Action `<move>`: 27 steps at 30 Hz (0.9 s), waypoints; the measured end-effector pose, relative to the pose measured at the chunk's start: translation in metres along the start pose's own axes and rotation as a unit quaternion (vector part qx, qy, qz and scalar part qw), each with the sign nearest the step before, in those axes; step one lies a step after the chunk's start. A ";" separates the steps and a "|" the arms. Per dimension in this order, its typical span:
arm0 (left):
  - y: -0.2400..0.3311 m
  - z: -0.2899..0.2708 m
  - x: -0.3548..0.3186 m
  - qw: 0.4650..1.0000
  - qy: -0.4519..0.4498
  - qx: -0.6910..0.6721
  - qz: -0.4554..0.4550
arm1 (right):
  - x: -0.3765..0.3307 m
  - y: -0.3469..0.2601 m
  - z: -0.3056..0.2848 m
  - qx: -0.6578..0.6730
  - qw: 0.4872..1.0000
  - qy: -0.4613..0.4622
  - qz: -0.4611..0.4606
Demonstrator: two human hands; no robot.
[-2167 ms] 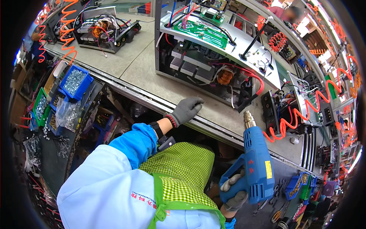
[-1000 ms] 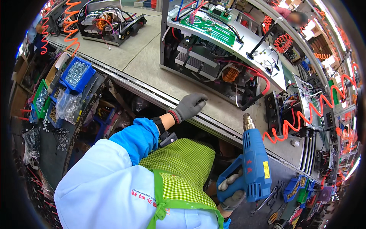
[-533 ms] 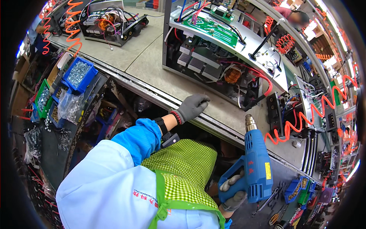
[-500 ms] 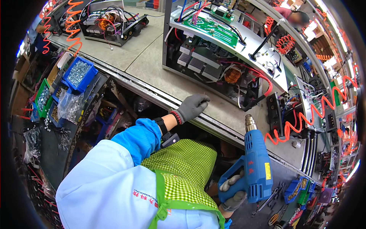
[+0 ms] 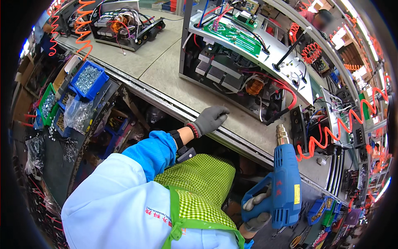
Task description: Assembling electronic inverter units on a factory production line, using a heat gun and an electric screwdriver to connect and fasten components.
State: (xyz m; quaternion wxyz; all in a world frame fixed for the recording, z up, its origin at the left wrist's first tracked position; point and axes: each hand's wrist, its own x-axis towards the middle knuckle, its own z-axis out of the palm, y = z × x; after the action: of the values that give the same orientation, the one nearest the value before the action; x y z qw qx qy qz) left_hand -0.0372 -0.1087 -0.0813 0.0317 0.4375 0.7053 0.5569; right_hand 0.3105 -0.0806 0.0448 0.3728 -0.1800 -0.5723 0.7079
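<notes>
Our left hand [image 5: 210, 120] lies at the bench [image 5: 161, 66] edge, loosely half-curled; our right hand [image 5: 257, 222] wraps firmly round the blue heat gun [image 5: 286, 186].

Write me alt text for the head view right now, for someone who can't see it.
A gloved right hand grips a blue heat gun, its metal nozzle pointing away from the wearer. The gloved left hand is at the front edge of a workbench, holding nothing visible, near an open electronics unit with exposed wires.
</notes>
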 end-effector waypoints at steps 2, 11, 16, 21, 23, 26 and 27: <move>0.003 -0.001 0.000 1.000 -0.002 0.002 0.000 | -0.001 -0.001 0.000 -0.007 1.000 -0.001 -0.002; 0.012 -0.003 -0.001 1.000 -0.018 0.004 -0.025 | -0.003 -0.002 -0.001 0.001 1.000 -0.004 -0.011; 0.005 0.002 0.005 1.000 0.002 0.001 0.018 | 0.000 -0.008 -0.001 0.056 0.998 0.016 0.019; -0.011 0.000 0.003 0.999 -0.003 -0.034 0.007 | -0.001 -0.027 -0.003 0.133 0.989 0.047 0.053; -0.010 -0.002 0.002 0.999 -0.003 -0.037 -0.006 | -0.004 -0.043 -0.009 0.161 0.985 0.058 0.011; -0.006 -0.001 0.001 0.998 -0.009 -0.041 -0.035 | -0.023 -0.060 -0.027 0.172 0.968 0.167 -0.073; -0.002 0.001 0.004 0.997 -0.033 -0.043 -0.060 | -0.033 -0.068 -0.040 0.154 0.963 0.196 -0.104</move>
State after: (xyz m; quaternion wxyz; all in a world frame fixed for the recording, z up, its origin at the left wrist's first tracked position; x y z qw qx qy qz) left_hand -0.0405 -0.1050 -0.0818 0.1072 0.4110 0.7041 0.5691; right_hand 0.3814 -0.0731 0.0919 0.5723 -0.1951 -0.3872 0.6960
